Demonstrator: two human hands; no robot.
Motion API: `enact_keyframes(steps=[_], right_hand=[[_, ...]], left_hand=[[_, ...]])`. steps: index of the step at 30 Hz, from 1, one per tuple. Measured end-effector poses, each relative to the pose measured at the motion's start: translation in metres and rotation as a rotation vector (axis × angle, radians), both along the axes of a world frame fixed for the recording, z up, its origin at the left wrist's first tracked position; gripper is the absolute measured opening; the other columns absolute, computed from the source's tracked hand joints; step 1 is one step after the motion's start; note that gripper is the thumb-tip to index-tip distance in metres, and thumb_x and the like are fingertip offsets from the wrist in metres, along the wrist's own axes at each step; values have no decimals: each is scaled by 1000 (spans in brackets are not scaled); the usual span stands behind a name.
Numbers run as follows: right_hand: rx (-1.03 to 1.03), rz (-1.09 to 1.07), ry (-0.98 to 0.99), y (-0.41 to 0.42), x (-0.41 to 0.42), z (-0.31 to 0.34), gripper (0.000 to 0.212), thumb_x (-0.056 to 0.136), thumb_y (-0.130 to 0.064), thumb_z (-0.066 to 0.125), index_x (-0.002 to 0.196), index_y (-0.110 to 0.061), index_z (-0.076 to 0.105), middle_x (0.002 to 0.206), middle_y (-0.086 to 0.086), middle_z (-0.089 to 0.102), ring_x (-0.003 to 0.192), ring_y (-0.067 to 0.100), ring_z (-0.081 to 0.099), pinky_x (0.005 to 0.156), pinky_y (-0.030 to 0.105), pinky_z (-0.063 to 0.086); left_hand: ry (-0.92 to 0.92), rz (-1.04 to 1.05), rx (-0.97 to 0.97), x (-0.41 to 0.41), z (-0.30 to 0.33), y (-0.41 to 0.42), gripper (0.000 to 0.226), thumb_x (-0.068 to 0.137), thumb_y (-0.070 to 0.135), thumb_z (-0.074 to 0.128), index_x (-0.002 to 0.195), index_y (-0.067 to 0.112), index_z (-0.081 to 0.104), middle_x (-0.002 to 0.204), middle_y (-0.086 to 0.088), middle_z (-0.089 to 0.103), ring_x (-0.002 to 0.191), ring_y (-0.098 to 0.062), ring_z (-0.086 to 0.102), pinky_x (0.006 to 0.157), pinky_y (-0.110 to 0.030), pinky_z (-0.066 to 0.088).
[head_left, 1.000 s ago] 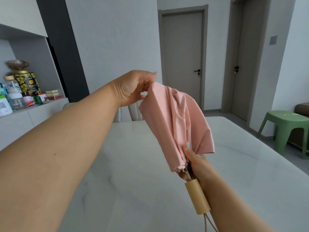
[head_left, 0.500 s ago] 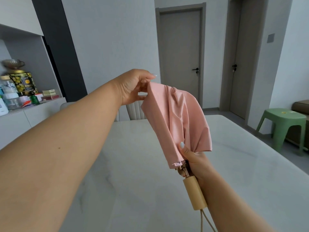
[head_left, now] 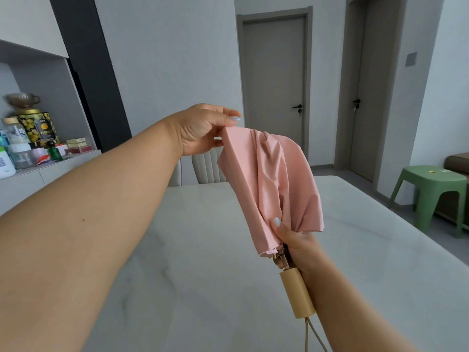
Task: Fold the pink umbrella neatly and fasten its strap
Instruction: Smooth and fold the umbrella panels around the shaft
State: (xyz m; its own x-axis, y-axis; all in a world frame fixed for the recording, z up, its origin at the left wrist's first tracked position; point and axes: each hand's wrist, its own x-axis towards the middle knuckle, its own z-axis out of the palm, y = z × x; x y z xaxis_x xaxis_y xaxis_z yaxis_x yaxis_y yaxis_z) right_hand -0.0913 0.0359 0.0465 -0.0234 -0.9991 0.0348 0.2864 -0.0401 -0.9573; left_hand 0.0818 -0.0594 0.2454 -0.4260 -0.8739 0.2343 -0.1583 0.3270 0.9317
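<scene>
The collapsed pink umbrella (head_left: 274, 189) hangs in the air over the white marble table (head_left: 203, 275), tilted with its tip up and to the left. Its pale wooden handle (head_left: 297, 293) points down toward me, a beige cord dangling from it. My right hand (head_left: 297, 240) grips the umbrella just above the handle, thumb pressed on the gathered fabric. My left hand (head_left: 200, 130) pinches the top edge of a flat fabric panel at the umbrella's tip. The other folds bulge loosely to the right. The strap is not visible.
A padded chair back (head_left: 208, 168) stands behind the table's far edge. A shelf (head_left: 50, 163) at the left holds tins, bottles and small boxes. A green plastic stool (head_left: 431, 189) stands at the right, near two closed grey doors.
The umbrella and both hands have kept almost the same pose. The view has shifted slightly, and my right thumb has slid a little along the fabric.
</scene>
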Motion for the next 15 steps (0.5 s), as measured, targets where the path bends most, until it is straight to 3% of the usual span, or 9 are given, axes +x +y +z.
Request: enact_keyframes(steps=[3, 7, 9, 12, 15], right_hand=[[-4, -40, -10, -2, 1, -2, 68, 50, -46, 77, 95, 2, 58, 50, 8, 54, 33, 14, 46, 36, 21, 40], [-8, -34, -9, -2, 1, -3, 77, 46, -49, 79, 99, 2, 57, 63, 17, 54, 35, 15, 47, 36, 22, 41], [-19, -36, -18, -3, 1, -4, 79, 48, -48, 79, 104, 2, 56, 65, 19, 55, 35, 15, 48, 36, 22, 41], [-17, -45, -29, -5, -1, -4, 80, 49, -47, 79, 108, 1, 54, 63, 18, 56, 34, 15, 48, 36, 22, 41], [6, -49, -24, -6, 0, -5, 77, 46, -48, 81, 99, 1, 56, 61, 16, 55, 35, 16, 47, 36, 22, 41]], left_hand=[[-143, 52, -120, -5, 9, 5, 17, 92, 2, 57, 93, 18, 61, 72, 3, 54, 68, -9, 48, 66, -22, 38], [-95, 50, -147, -7, 14, 8, 16, 89, 4, 63, 92, 19, 60, 78, 2, 56, 69, -8, 45, 63, -20, 37], [-163, 148, -152, -5, 13, 5, 15, 83, 16, 72, 90, 21, 60, 81, 3, 60, 74, -10, 46, 67, -23, 38], [-416, 341, -130, -6, 8, 4, 20, 84, 39, 71, 85, 21, 63, 87, 2, 57, 76, -12, 46, 71, -28, 40], [-470, 320, -58, -8, 6, 6, 12, 84, 22, 70, 76, 19, 62, 81, 2, 58, 75, -14, 50, 68, -27, 42]])
